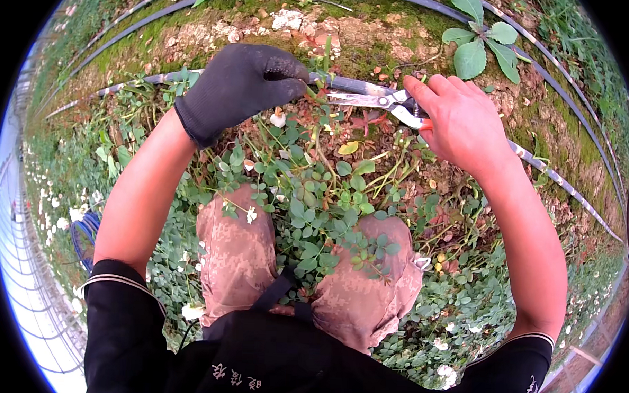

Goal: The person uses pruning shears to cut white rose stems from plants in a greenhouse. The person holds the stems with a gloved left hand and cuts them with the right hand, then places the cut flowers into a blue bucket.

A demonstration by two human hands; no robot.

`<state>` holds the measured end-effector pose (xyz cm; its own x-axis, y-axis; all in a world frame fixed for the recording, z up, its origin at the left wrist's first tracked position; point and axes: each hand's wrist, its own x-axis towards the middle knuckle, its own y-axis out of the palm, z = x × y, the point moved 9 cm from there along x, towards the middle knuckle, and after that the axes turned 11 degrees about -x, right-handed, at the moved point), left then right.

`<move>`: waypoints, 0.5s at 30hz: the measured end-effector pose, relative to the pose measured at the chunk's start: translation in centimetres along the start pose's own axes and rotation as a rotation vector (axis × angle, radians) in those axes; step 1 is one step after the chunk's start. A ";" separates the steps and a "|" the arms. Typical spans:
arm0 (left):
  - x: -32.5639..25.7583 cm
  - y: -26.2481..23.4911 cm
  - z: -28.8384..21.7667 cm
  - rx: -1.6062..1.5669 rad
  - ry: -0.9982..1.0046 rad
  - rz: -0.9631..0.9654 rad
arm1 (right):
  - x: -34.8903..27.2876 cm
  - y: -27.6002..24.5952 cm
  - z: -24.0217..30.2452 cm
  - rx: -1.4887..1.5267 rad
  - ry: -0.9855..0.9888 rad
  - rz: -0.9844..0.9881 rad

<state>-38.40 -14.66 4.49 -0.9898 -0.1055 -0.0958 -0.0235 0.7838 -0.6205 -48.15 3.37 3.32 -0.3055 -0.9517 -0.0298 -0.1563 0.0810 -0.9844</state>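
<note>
One pair of shears, one glove, two forearms — two sleeves, two trouser legs

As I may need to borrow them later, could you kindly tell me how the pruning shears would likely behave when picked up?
The pruning shears would probably feel stiff, given their metallic-looking blades. They may spring open when released, as a coil seems to sit between the handles.

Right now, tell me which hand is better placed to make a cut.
Probably the right hand: it grips the pruning shears, whose blades point toward the gloved left hand. The left shows no cutting tool.
</note>
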 end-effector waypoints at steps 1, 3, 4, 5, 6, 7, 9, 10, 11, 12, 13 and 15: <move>0.3 0.1 0.4 -0.051 -0.022 0.012 | 0.6 0.1 0.3 0.000 -0.021 -0.016; 0.5 0.0 1.1 -0.117 -0.077 0.007 | 0.9 0.3 0.8 0.000 -0.051 -0.068; 0.4 0.1 1.6 -0.150 -0.102 0.005 | 1.1 0.6 1.0 0.004 -0.046 -0.072; 0.5 0.1 1.8 -0.165 -0.103 0.005 | 1.2 0.6 1.0 0.005 -0.039 -0.078; 0.5 0.1 2.0 -0.175 -0.116 -0.003 | 1.3 0.7 1.1 0.004 -0.032 -0.083; 0.4 0.2 2.1 -0.184 -0.129 -0.010 | 1.4 0.8 1.3 0.015 -0.028 -0.073; 0.5 0.3 1.9 -0.162 -0.141 -0.013 | 1.6 0.9 1.6 0.033 -0.017 -0.056; 0.6 0.3 1.8 -0.133 -0.143 -0.008 | 1.6 1.0 1.7 0.029 -0.015 -0.053; 0.7 0.2 1.6 -0.102 -0.143 -0.005 | 1.6 1.0 1.7 0.023 -0.013 -0.052; 0.7 0.2 1.6 -0.139 -0.143 -0.007 | 1.6 1.1 1.6 0.018 -0.011 -0.050; 0.7 0.4 1.7 -0.175 -0.142 -0.009 | 1.6 0.9 1.7 0.014 -0.010 -0.060; 0.5 0.5 1.8 -0.206 -0.142 -0.012 | 1.4 0.7 1.9 0.005 -0.010 -0.077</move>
<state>-38.68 -15.48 2.72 -0.9599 -0.1895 -0.2068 -0.0781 0.8887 -0.4519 -46.93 1.57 2.27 -0.2832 -0.9580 0.0442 -0.1741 0.0061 -0.9847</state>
